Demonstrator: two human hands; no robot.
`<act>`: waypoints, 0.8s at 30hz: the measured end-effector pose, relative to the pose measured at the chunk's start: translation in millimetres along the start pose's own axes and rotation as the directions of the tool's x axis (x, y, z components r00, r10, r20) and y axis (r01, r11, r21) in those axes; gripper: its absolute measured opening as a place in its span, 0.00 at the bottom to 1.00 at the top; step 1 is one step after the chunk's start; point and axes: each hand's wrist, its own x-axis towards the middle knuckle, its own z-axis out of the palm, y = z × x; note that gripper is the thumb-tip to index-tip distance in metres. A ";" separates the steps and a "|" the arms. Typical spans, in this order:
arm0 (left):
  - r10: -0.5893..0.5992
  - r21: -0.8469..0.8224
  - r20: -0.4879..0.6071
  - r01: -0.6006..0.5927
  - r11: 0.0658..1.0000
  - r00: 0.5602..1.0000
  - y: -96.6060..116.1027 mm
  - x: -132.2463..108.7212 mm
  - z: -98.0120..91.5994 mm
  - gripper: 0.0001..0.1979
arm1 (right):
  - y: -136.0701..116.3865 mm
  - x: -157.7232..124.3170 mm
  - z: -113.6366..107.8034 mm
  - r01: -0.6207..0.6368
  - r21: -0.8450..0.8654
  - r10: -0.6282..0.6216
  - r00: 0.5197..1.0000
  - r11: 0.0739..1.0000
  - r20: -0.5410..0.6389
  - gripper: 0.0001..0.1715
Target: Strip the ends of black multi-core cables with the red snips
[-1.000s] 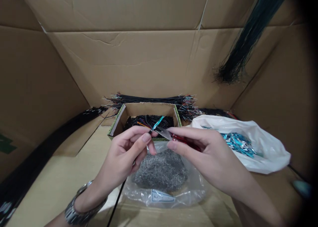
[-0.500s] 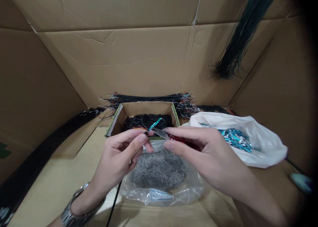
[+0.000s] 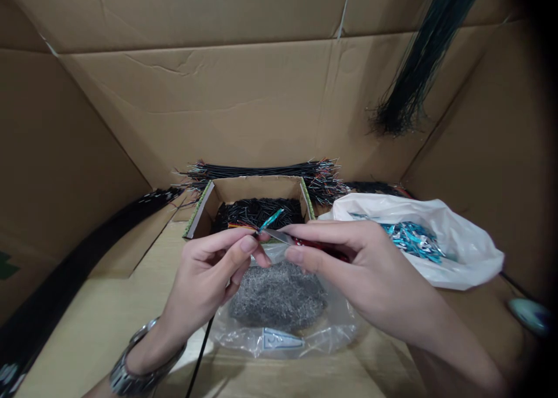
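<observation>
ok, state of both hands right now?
Left hand: closed, pinching a cable end with teal foil showing.
Right hand: closed, holding a red-handled blade against or very near the cable end.

Clear bag (image 3: 342,332): bore a blue-edged label (image 3: 283,340) with a few marks, perhaps letters, too small to read surely.
Left wall (image 3: 61,160): showed a green sign (image 3: 6,266), cut off at the view's edge.
Readable words: none made out.
</observation>
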 end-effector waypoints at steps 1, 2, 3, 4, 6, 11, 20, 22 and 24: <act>-0.002 0.003 0.006 0.002 1.000 1.000 -0.2 -0.2 -0.4 0.17 | 0.2 0.0 -0.3 0.019 0.008 -0.019 1.000 1.000 0.008 0.14; -0.004 0.005 0.009 0.004 1.000 1.000 -0.3 -0.4 -0.8 0.17 | 0.3 0.0 -0.3 0.033 0.013 -0.033 0.999 0.999 0.019 0.14; -0.006 0.010 0.013 0.006 1.000 1.000 -0.5 -0.4 -1.2 0.17 | 0.3 0.1 -0.1 0.041 0.013 -0.042 0.999 0.999 0.025 0.15; -0.007 0.013 0.014 0.007 1.000 1.000 -0.7 -0.4 -1.5 0.18 | 0.2 0.2 0.1 0.044 0.007 -0.044 0.999 0.999 0.029 0.15; -0.009 0.016 0.007 0.009 1.000 1.000 -1.1 -0.3 -1.9 0.17 | -0.6 0.5 0.5 0.046 -0.004 -0.046 0.999 0.999 0.027 0.14; 0.000 0.053 -0.013 0.001 0.999 1.000 -0.4 -1.0 -1.5 0.17 | -2.5 0.3 -1.6 0.023 0.012 -0.024 0.998 1.000 0.052 0.13; 0.097 0.127 -0.086 -0.085 0.988 0.992 -7.0 -1.4 2.1 0.14 | -0.8 -0.1 -3.3 -0.025 -0.115 0.027 1.000 0.993 0.015 0.09; 0.121 0.109 -0.118 -0.109 0.988 0.986 -9.5 -2.6 4.4 0.12 | 2.6 1.9 -4.3 -0.031 -0.164 0.040 0.998 0.986 0.051 0.10; 0.148 0.073 -0.155 -0.138 0.988 0.977 -9.6 -4.6 5.8 0.11 | 7.3 5.0 -5.7 -0.047 -0.224 0.055 0.998 0.973 0.029 0.10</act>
